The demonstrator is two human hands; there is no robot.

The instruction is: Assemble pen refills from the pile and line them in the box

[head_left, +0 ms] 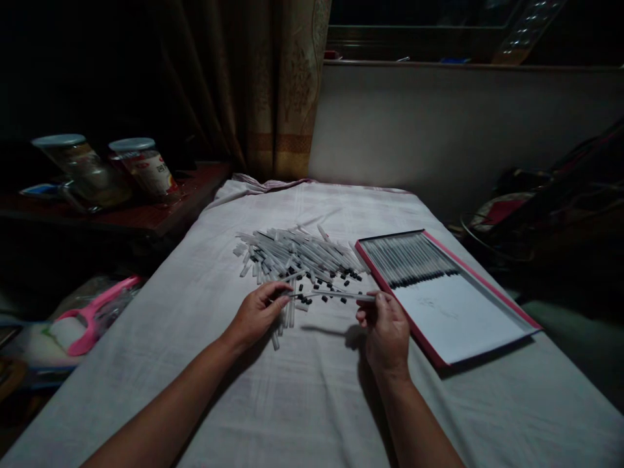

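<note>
My right hand (387, 331) is closed around one end of a clear pen barrel (344, 295), held level above the cloth. A thin pen refill (305, 296) runs from the barrel's other end to my left hand (258, 315), whose thumb and fingers pinch it. How far the refill reaches inside the barrel, I cannot tell. Beyond my hands lies a loose pile of clear pen barrels (297, 250). Several small black caps (325, 298) are scattered below the pile. Right of my right hand, a red-edged box lid (482, 325) holds a row of pens (409, 260) with black ends.
A pale cloth (292, 403) covers the table. Two lidded jars (146, 169) stand on a dark red side table (195, 185) at left. Below it is a pink-handled thing (92, 318). A curtain (287, 97) and wall (390, 130) close off the far side.
</note>
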